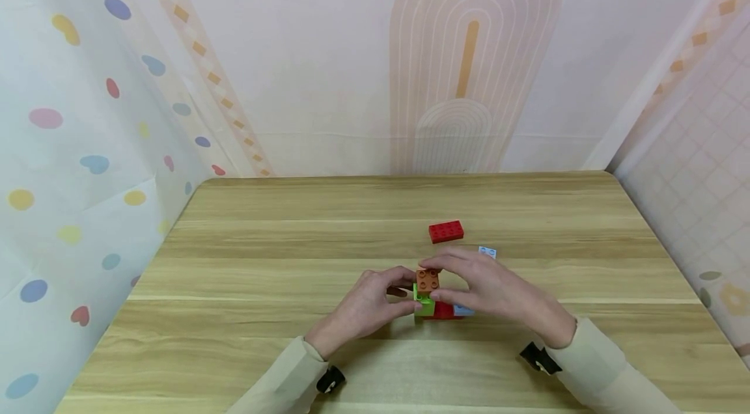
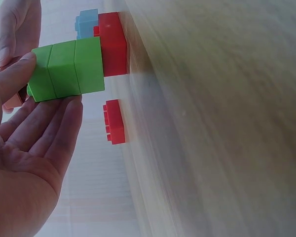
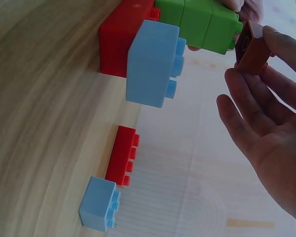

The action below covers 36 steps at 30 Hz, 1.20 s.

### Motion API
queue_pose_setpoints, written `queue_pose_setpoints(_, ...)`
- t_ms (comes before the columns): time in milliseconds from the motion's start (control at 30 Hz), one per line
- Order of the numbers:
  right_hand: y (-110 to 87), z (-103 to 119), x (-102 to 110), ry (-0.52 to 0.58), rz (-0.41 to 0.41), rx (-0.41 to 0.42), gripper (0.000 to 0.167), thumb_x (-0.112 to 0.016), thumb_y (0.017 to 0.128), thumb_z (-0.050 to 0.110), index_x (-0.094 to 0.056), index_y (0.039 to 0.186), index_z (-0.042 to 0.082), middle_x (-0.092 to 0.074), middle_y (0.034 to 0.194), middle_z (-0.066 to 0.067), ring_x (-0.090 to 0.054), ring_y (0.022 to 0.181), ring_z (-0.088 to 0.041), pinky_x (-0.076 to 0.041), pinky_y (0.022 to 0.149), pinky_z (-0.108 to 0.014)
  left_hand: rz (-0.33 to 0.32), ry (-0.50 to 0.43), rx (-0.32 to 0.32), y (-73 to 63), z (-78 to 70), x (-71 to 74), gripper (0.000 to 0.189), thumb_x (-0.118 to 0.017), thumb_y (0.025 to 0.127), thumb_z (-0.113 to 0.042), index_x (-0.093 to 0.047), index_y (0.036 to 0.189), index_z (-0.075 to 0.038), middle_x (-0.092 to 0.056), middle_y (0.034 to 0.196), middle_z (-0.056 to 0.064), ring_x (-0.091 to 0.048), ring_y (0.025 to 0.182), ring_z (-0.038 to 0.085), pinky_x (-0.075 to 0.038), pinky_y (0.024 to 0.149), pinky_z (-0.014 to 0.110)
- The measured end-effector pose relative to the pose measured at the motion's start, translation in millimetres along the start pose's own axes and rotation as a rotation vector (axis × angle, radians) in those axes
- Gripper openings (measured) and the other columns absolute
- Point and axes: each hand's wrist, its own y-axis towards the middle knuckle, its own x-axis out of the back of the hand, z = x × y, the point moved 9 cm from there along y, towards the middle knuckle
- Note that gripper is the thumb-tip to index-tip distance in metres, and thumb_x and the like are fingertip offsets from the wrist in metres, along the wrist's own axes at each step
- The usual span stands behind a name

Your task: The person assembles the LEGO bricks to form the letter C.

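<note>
Between thumb and fingers, my right hand pinches an orange-brown toy brick with studs. This brick is at the studded top of a stack of green bricks; in the right wrist view it looks slightly tilted and not flush with the studs. My left hand grips the upper part of the green stack, thumb on one side and fingers on the other. Below, the stack stands on one end of a red brick on the table. A light blue brick sits on that red brick's other end.
Behind the hands, a loose red brick lies studs up on the wooden table. A loose light blue brick is near it, partly hidden behind the right hand in the head view. Patterned cloth hangs behind the table and at its sides.
</note>
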Motion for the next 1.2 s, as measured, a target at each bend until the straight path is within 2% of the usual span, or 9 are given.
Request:
queue_pose_setpoints(467, -1.0, 2.5, -2.6, 0.004, -0.018, 0.048, 0.037, -0.071, 0.093, 0.030, -0.063, 0.126, 0.014, -0.062, 0.119, 0.009, -0.058, 0.106, -0.006, -0.053, 0.088, -0.028, -0.001, -0.003, 0.017, 0.3, 1.1, -0.6, 0.033, -0.077, 0.089, -0.021, -0.066, 0.117, -0.009, -0.071, 0.114, 0.004, -0.068, 0.102, 0.015, -0.054, 0.087, 0.025)
queue_pose_setpoints(633, -1.1, 1.7, -4.6, 0.010, -0.016, 0.043, 0.037, -0.072, 0.092, 0.028, -0.064, 0.126, 0.014, -0.062, 0.119, 0.010, -0.058, 0.106, -0.005, -0.053, 0.088, -0.028, -0.003, -0.011, 0.016, 0.4, 1.0, -0.3, 0.035, -0.077, 0.088, -0.021, -0.066, 0.118, -0.008, -0.071, 0.114, 0.005, -0.068, 0.102, 0.015, -0.054, 0.087, 0.024)
queue_pose_setpoints(933, -0.7, 0.1, -7.9, 0.025, -0.002, 0.026, 0.037, -0.069, 0.094, 0.032, -0.064, 0.127, 0.014, -0.062, 0.118, 0.009, -0.059, 0.101, -0.004, -0.056, 0.082, -0.035, -0.010, 0.008, 0.009, 0.5, 0.5, 1.1, 0.039, -0.078, 0.087, -0.021, -0.064, 0.121, -0.009, -0.071, 0.114, 0.005, -0.067, 0.104, 0.013, -0.053, 0.092, 0.030)
queue_pose_setpoints(1200, -0.9, 0.9, -8.9, 0.005, -0.010, 0.028, 0.034, -0.069, 0.095, 0.029, -0.065, 0.125, 0.014, -0.060, 0.117, 0.011, -0.062, 0.097, -0.009, -0.055, 0.080, -0.030, 0.020, -0.025, 0.025, 0.3, 0.8, 1.2, 0.038, -0.078, 0.087, -0.020, -0.063, 0.122, -0.012, -0.070, 0.118, 0.002, -0.065, 0.106, 0.010, -0.052, 0.091, 0.025)
